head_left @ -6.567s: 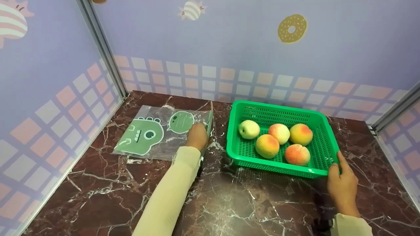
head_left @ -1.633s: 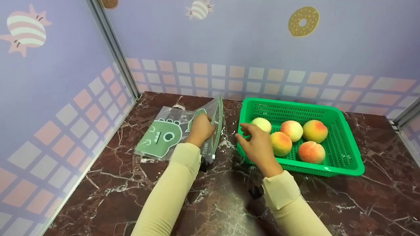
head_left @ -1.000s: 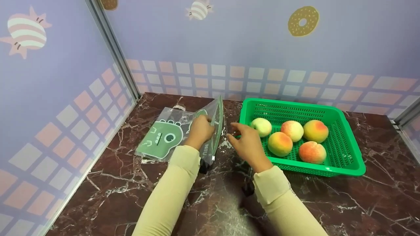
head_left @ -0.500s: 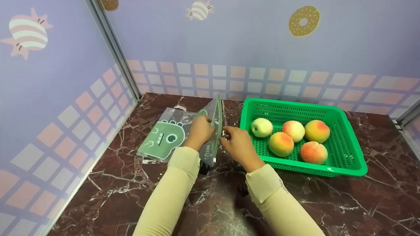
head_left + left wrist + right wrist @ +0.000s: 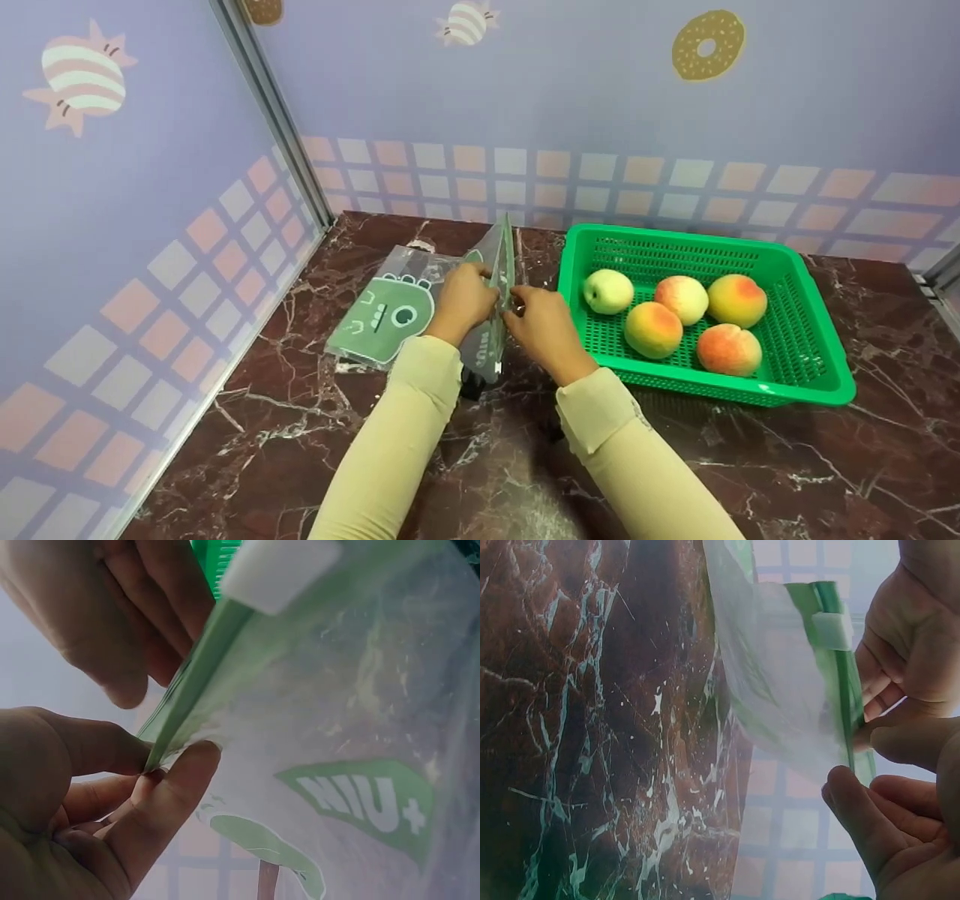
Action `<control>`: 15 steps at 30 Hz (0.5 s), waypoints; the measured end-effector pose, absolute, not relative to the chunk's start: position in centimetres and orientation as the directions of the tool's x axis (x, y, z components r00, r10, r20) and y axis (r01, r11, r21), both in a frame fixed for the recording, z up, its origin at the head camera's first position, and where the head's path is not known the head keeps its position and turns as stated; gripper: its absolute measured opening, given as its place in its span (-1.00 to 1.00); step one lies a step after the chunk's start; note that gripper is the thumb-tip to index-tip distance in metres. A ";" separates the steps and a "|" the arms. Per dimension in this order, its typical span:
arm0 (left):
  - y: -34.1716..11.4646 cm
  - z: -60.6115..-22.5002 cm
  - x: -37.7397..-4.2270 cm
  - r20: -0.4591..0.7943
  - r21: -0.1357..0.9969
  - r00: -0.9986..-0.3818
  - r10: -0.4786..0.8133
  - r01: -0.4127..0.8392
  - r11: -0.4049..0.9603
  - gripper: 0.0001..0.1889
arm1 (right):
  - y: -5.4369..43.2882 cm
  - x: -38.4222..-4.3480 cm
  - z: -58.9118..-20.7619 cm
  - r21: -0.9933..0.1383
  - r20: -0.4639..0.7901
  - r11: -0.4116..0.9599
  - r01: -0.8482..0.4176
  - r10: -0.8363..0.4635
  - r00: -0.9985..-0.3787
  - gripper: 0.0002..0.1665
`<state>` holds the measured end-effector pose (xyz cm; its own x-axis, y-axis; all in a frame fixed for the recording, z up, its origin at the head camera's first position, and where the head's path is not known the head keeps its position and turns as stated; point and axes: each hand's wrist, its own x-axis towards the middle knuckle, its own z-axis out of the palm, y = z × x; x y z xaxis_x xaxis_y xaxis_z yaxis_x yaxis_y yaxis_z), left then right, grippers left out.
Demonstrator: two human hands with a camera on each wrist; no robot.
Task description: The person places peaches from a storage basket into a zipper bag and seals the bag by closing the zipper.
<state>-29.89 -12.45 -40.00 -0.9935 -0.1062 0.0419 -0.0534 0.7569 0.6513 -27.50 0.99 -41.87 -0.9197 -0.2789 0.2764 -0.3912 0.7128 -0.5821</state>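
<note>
Head view: we list one clear, green-printed slider bag (image 5: 382, 322) on a marbled tabletop (image 5: 247, 465), mouth raised upright, left of a green perforated basket (image 5: 697, 381) holding five peaches (image 5: 654, 330). Left hand (image 5: 463, 300): pinching the bag's green zip strip (image 5: 196, 679). Right hand (image 5: 549, 331): fingers at the same strip; whether they grip it, we cannot tell.
</note>
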 end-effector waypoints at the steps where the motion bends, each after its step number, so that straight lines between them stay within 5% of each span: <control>1: -12.5 -40.0 -29.9 0.040 0.657 -0.994 -0.104 -0.052 0.752 -0.65 | 0.9 -27.6 -41.9 -0.582 0.279 0.712 -0.392 -0.279 -0.919 -0.69; 15: -13.0 -39.5 -29.2 0.097 0.657 -0.989 -0.109 -0.019 0.754 -0.72 | 0.0 -27.6 -41.8 -0.595 0.279 0.704 -0.388 -0.273 -0.921 -0.60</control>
<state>-29.24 -13.04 -39.51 -0.9894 -0.1087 0.0967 -0.0186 0.7538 0.6568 -27.57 -0.03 -41.80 -0.9209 -0.2726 0.2787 -0.3883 0.7040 -0.5946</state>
